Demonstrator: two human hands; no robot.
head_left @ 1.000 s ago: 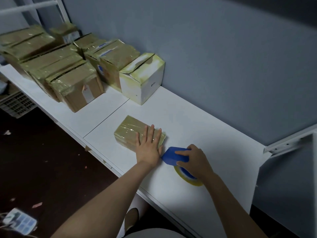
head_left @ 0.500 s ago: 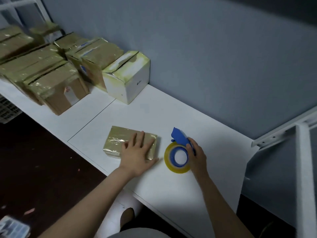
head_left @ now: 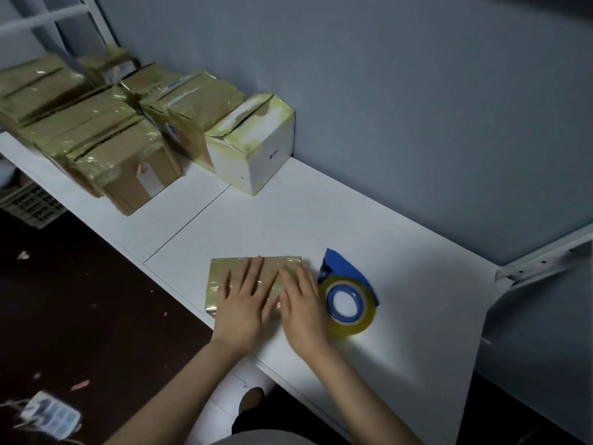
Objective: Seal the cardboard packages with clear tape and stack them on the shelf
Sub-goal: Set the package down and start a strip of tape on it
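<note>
Both palms flat, fingers spread, our left hand [head_left: 242, 308] and right hand [head_left: 303, 308] press tape onto the small taped package [head_left: 247, 271] at the white shelf's [head_left: 401, 252] front edge — dispenser [head_left: 348, 295] set aside — stacking likely comes next.

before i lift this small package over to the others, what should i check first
1. Tape dispenser out of hand: ok, it lies on the shelf and no hand grips it.
2. Hold on the small package: not ok, the left hand and right hand lie flat on top, fingers straight.
3. Top sealed: ok, glossy tape covers the visible top.
4. Underside sealed: cannot tell, hidden.
5. Room to set it down: ok, bare shelf lies between it and the white box.
6. Taped boxes steady: cannot tell, that area is blurred.
</note>
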